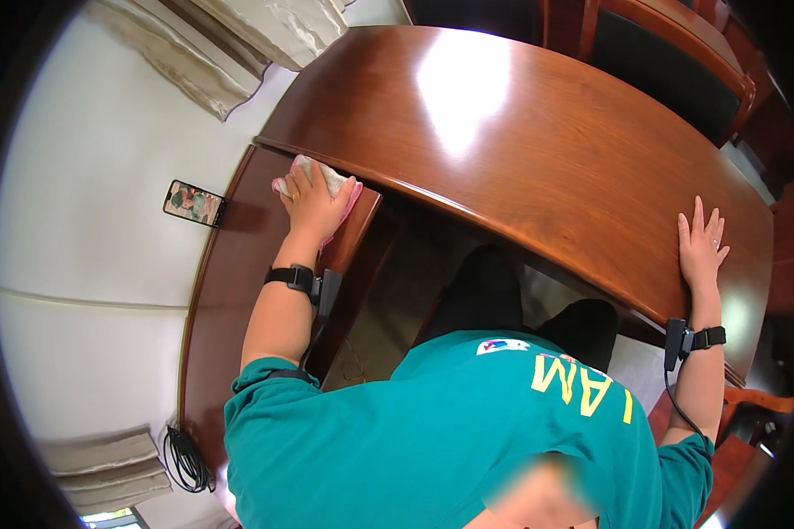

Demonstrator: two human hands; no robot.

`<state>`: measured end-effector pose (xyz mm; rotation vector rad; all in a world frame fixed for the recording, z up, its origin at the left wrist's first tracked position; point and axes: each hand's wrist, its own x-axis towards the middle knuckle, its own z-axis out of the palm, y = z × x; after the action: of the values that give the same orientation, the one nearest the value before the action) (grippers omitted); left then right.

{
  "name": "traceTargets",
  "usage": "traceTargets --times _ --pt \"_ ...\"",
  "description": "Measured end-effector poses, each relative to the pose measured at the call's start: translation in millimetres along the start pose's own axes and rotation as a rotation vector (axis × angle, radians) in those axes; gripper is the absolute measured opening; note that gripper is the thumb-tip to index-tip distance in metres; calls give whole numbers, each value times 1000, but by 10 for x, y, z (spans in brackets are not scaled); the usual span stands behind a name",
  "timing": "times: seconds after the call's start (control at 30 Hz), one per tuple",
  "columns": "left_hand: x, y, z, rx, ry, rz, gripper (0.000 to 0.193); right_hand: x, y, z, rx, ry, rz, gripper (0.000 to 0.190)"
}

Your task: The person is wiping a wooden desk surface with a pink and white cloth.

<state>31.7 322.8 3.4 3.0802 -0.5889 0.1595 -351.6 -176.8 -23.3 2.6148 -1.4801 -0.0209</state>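
Observation:
My left hand (pixel 316 206) presses a pink-edged, pale cleaning cloth (pixel 327 174) flat against the side return (pixel 238 258) of a wooden desk, close to where it meets the main top. Parts of the cloth stick out past the fingers and along the thumb side. On the right, my right hand (pixel 700 248) rests palm down on the glossy brown desktop (pixel 536 165), its fingers spread and nothing held. Each forearm wears a black strap with a small device on it.
A smartphone (pixel 194 203) leans upright by the wall at the return's far edge. Coiled black cable (pixel 186 459) lies at lower left. Wooden chairs with dark backs (pixel 661 63) stand beyond the desk. Pale curtains (pixel 192 59) hang at upper left.

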Motion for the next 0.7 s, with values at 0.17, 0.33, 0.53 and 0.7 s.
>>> traceTargets --times 0.17,0.33,0.53,0.7 --pt "92 11 44 4 9 -19 94 -17 -1 -9 0 -4 4 62" --pt "79 24 21 -5 -2 -23 94 -32 -33 -67 7 -21 11 63" --pt "-86 -87 9 -13 31 61 86 4 -9 -10 13 -5 16 62" --pt "-605 -528 -8 -64 84 306 78 42 36 36 10 -3 14 64"
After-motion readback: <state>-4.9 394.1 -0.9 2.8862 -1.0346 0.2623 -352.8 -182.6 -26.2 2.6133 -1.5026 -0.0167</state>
